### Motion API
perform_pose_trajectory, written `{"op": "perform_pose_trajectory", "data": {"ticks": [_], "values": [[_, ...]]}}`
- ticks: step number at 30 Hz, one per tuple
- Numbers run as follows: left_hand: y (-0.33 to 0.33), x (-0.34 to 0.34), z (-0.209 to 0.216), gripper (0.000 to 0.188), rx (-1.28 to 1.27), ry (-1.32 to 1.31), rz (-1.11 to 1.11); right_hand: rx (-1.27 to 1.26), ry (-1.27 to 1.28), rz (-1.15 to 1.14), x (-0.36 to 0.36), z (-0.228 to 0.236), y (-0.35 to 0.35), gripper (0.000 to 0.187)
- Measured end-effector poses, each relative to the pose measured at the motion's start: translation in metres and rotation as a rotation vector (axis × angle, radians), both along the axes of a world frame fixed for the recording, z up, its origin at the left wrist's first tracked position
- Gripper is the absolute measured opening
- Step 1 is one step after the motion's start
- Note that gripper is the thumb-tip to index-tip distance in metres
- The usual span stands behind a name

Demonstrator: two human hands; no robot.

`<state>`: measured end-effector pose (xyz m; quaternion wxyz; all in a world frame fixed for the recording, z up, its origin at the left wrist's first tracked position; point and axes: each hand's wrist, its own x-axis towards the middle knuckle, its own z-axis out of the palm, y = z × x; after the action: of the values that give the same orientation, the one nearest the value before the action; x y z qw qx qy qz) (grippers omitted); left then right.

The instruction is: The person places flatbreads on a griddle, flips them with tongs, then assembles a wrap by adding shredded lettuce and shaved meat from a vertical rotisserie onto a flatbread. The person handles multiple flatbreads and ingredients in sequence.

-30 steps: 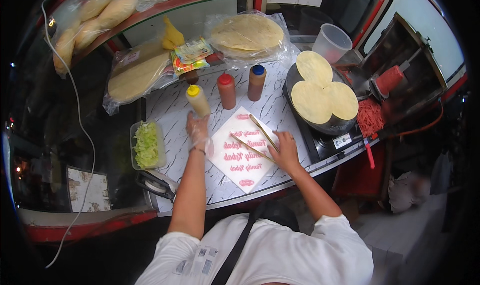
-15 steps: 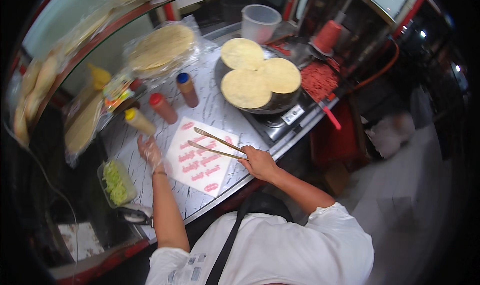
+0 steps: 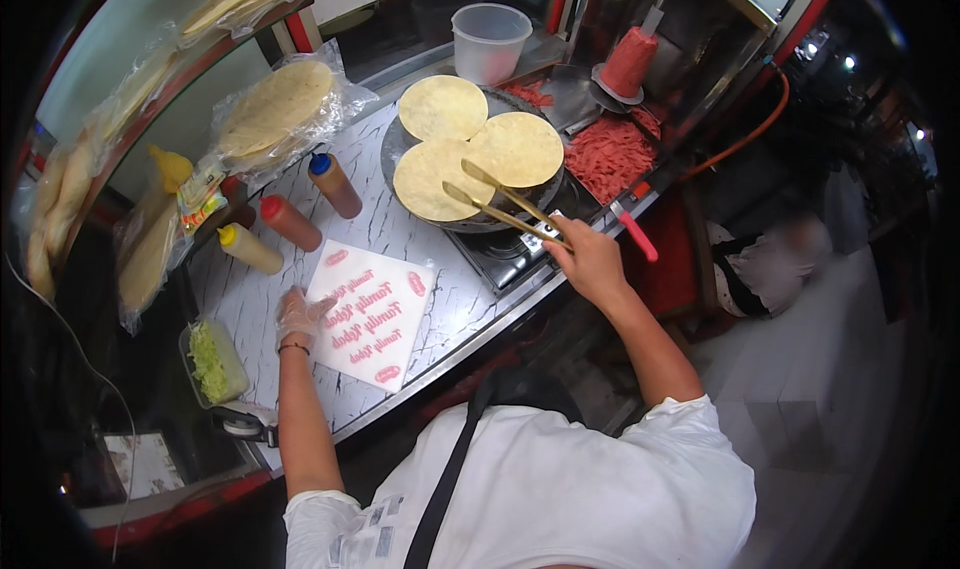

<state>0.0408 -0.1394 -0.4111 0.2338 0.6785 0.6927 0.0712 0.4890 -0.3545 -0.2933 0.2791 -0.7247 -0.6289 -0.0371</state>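
My right hand (image 3: pixel 592 261) is closed around a pair of metal tongs (image 3: pixel 512 197). The tong tips, spread apart, are over the near round flatbread (image 3: pixel 425 174); whether they touch it I cannot tell. Two more flatbreads overlap it on the dark griddle (image 3: pixel 388 149), one at the right (image 3: pixel 520 149) and one farther back (image 3: pixel 442 107). My left hand (image 3: pixel 302 316), in a clear plastic glove, rests with fingers apart at the left edge of a white paper sheet with red print (image 3: pixel 368 319). Its thumb side reaches onto the paper.
Yellow-capped (image 3: pixel 250 249), red-capped (image 3: pixel 292 224) and blue-capped (image 3: pixel 336 186) squeeze bottles stand beyond the paper. Shredded greens fill a tub (image 3: pixel 238 374) at left. Bagged flatbreads (image 3: pixel 278 114) lie behind. Red meat shavings (image 3: pixel 610 159), a pink-handled knife (image 3: pixel 638 237) and a plastic bucket (image 3: pixel 490 44) surround the griddle.
My right hand has carried the tongs from above the paper to the right, over the flatbreads. My left hand has come onto the paper's left edge. The whole view has shifted slightly.
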Motion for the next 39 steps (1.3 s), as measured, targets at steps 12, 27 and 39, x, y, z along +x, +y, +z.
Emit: {"op": "perform_pose_trajectory", "data": {"ticks": [12, 27, 39], "values": [[0.001, -0.024, 0.003, 0.052, 0.075, 0.004, 0.06, -0.113, -0.778, 0.416, 0.127, 0.144, -0.04, 0.039], [-0.068, 0.075, -0.064, 0.04, 0.661, 0.124, 0.238, 0.011, -0.174, 0.262, 0.185, 0.048, 0.019, 0.034], [-0.064, 0.071, -0.067, 0.045, 0.604, 0.195, 0.254, -0.001, 0.055, 0.383, 0.135, 0.018, 0.06, 0.038]]}}
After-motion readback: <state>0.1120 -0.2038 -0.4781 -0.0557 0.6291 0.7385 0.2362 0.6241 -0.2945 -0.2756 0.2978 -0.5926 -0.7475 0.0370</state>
